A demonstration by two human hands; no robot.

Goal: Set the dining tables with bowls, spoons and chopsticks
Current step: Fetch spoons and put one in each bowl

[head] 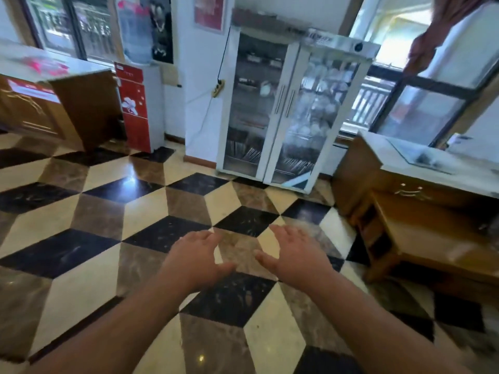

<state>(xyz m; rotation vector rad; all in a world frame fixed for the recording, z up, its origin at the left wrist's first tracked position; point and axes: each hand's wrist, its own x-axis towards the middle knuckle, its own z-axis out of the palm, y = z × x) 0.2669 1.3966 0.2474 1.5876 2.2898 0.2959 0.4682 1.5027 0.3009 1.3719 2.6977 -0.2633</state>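
"Holding anything, those two hands?"

"No. The left hand (193, 255) and the right hand (294, 253) reach out side by side in the lower middle of the frame. Their palms are down, the fingers spread and loose, and the thumbs point toward each other across a gap. Neither touches a thing. Beneath them lies the floor (140, 206), glossy tiles in black, brown and cream diamonds."

"Where is the tableware, then?"

"Well apart from the hands, in the upper middle of the frame. A white cabinet (272, 147) with two glass doors stands against the wall there. Behind its right door are pale rounded shapes that may be bowls (318, 103), though the blur keeps me from being sure. On the lowest shelves lie bundles of thin rods that look like chopsticks (297, 164). Spoons I cannot pick out."

"What else is around it?"

"Left of the cabinet stands a red water dispenser (135, 109) with a bottle (135, 36) on top. A wooden counter (81, 103) fills the upper left. At the right edge sits a wooden sideboard (356, 179) with a pale top, a low wooden bench (421, 238) just in front of it. A reddish curtain (432, 28) hangs in the upper right corner."
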